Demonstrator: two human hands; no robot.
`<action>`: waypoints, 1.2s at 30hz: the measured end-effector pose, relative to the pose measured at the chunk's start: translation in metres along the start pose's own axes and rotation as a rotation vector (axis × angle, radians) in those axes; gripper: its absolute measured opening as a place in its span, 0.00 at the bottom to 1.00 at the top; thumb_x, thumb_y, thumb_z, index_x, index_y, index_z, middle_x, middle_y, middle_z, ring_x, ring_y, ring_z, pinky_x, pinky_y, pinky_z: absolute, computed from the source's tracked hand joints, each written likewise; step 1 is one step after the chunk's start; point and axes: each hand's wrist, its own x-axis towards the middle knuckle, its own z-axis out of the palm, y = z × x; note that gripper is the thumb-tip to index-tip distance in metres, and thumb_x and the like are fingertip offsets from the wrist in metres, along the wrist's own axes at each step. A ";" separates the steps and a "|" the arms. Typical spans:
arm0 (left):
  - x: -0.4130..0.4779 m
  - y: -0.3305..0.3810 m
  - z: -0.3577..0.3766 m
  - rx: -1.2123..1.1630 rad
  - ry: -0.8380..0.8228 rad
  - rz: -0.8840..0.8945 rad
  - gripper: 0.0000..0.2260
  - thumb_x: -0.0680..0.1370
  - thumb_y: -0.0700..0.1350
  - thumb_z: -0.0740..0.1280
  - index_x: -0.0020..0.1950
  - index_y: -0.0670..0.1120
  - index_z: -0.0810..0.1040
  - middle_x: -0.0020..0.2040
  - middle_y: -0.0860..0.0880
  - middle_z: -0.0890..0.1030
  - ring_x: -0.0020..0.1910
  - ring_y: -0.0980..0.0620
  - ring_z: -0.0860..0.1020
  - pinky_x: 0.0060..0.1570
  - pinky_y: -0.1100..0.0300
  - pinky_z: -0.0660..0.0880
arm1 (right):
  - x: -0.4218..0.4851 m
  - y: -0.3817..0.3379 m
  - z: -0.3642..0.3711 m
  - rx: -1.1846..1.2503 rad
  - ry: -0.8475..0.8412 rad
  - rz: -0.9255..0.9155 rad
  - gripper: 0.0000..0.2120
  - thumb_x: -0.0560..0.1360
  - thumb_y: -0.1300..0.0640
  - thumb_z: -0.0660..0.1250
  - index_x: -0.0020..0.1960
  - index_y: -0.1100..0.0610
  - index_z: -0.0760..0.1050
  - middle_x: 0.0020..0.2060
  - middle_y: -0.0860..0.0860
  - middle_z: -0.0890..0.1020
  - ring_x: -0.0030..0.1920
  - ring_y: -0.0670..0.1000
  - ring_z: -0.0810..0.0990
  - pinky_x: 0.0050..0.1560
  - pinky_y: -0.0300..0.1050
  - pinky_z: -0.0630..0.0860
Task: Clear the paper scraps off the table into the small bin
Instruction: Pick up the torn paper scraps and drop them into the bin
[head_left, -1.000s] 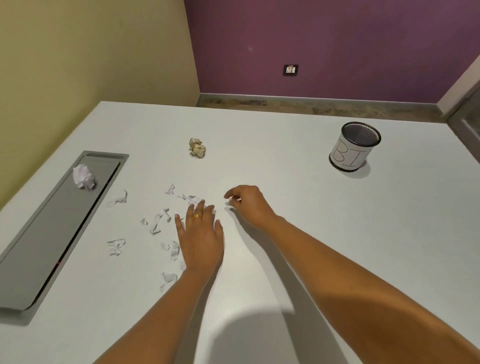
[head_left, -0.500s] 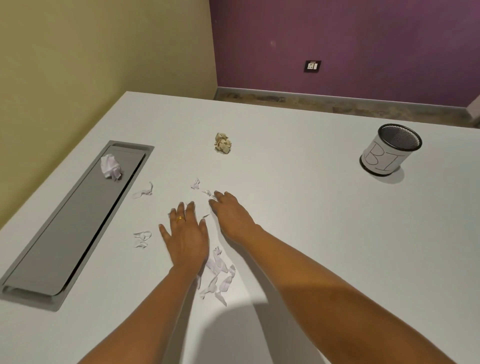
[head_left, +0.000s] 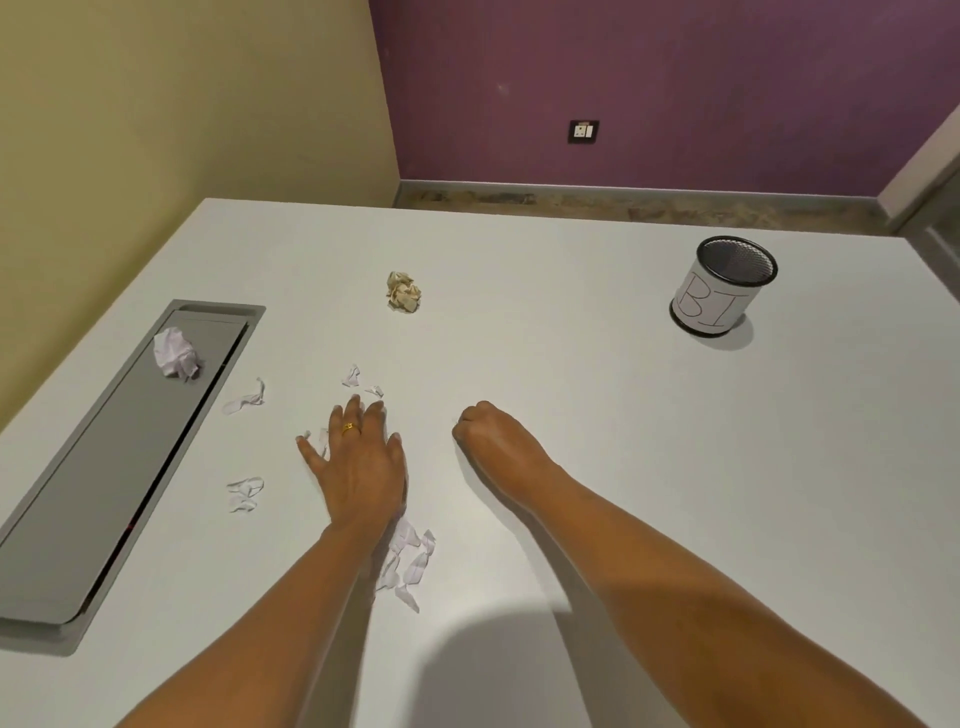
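Torn white paper scraps (head_left: 410, 564) lie in a small pile beside my left wrist. More scraps lie ahead of my fingers (head_left: 358, 379) and to the left (head_left: 244, 400), (head_left: 244, 493). My left hand (head_left: 358, 467) lies flat on the white table (head_left: 571, 405) with its fingers spread, covering a few bits. My right hand (head_left: 493, 441) is curled into a fist to the right of it, holding the scraps it pinched; they are hidden inside. The small mesh bin (head_left: 722, 291), wrapped in a white label, stands upright far right.
A crumpled tan paper ball (head_left: 403, 292) sits mid-table beyond the scraps. A crumpled white ball (head_left: 176, 353) rests on the grey recessed cable flap (head_left: 104, 467) at the left. The far table edge meets the floor and the purple wall.
My left hand swept scraps back into a pile beside its wrist. My right hand left the scraps ahead, closed into a fist and moved right.
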 end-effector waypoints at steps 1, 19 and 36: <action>0.000 0.007 0.001 0.022 -0.011 0.030 0.18 0.78 0.45 0.59 0.67 0.46 0.67 0.72 0.45 0.65 0.72 0.45 0.60 0.66 0.34 0.49 | -0.003 0.007 -0.005 -0.010 0.027 0.010 0.10 0.72 0.65 0.51 0.33 0.56 0.59 0.37 0.52 0.65 0.40 0.53 0.63 0.41 0.47 0.61; 0.011 0.118 0.040 0.101 -0.112 0.292 0.22 0.80 0.52 0.52 0.71 0.44 0.61 0.74 0.44 0.60 0.74 0.45 0.55 0.68 0.37 0.51 | -0.028 0.107 -0.117 0.258 0.340 0.302 0.13 0.76 0.68 0.56 0.57 0.72 0.73 0.58 0.66 0.76 0.60 0.62 0.74 0.62 0.53 0.69; 0.013 0.130 0.054 0.042 -0.063 0.273 0.31 0.74 0.57 0.40 0.69 0.45 0.65 0.72 0.44 0.66 0.72 0.43 0.60 0.65 0.34 0.57 | 0.014 0.164 -0.230 0.329 0.877 0.523 0.13 0.77 0.68 0.59 0.57 0.62 0.79 0.58 0.59 0.79 0.56 0.57 0.78 0.47 0.37 0.71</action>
